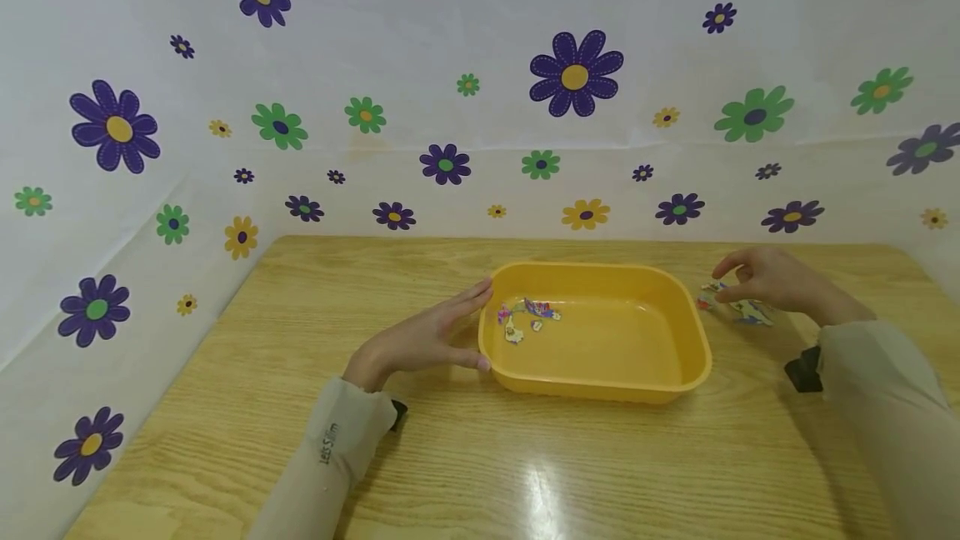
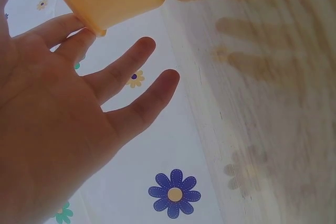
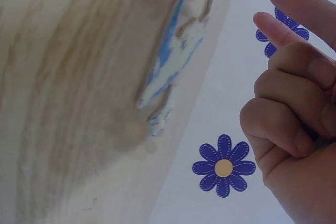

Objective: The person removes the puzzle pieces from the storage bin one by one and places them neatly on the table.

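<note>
My left hand (image 1: 423, 340), fingers fairly straight and spread, touches the left end of a yellow tray (image 1: 592, 387) with fingertips and thumb. In the left wrist view, part of the hand (image 2: 58, 93) meets the tray's rim (image 2: 100, 31), while two fingers point free of it. Small colourful irregular pieces (image 1: 538, 307) lie in the tray's left part. To the right of the tray, my right hand (image 1: 776, 282) hovers over more flat pieces (image 1: 752, 312). Its thumb and index finger are apart with nothing seen between them; the other fingers (image 3: 286, 98) are curled, beside the blue-and-white pieces (image 3: 176, 51).
The wooden table (image 1: 450, 457) extends around the tray. Behind it and at the left stands a white covering (image 1: 420, 40) printed with purple, green and yellow flowers. A dark wrist device (image 1: 805, 370) shows beneath the right sleeve (image 1: 877, 373).
</note>
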The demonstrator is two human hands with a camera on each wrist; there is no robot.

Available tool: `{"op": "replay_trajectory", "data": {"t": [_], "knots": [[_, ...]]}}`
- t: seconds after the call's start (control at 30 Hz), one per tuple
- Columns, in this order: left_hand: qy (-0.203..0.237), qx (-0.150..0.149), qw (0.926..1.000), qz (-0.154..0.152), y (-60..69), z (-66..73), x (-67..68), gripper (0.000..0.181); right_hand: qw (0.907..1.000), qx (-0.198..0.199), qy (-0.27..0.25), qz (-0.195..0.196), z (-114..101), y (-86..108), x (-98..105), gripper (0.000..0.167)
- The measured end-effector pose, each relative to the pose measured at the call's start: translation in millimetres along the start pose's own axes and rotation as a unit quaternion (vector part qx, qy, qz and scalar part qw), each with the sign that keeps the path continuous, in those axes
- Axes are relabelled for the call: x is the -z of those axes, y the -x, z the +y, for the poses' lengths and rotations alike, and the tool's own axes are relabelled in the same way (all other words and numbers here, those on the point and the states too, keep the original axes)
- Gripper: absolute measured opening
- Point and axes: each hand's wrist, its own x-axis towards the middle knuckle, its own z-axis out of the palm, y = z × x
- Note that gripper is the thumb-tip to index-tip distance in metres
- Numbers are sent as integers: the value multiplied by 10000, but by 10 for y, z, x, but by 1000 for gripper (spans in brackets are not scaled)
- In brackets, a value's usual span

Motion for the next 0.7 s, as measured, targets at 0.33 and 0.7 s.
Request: {"op": "replay_trajectory", "data": {"t": [0.33,0.7], "knots": [[-1,-86,10000,26,-21,-18,-7,98,9994,239,16,235,-131,0,74,37],[98,-39,9999,28,-10,-23,-7,98,9983,406,-275,301,-372,-37,148,36]]}}
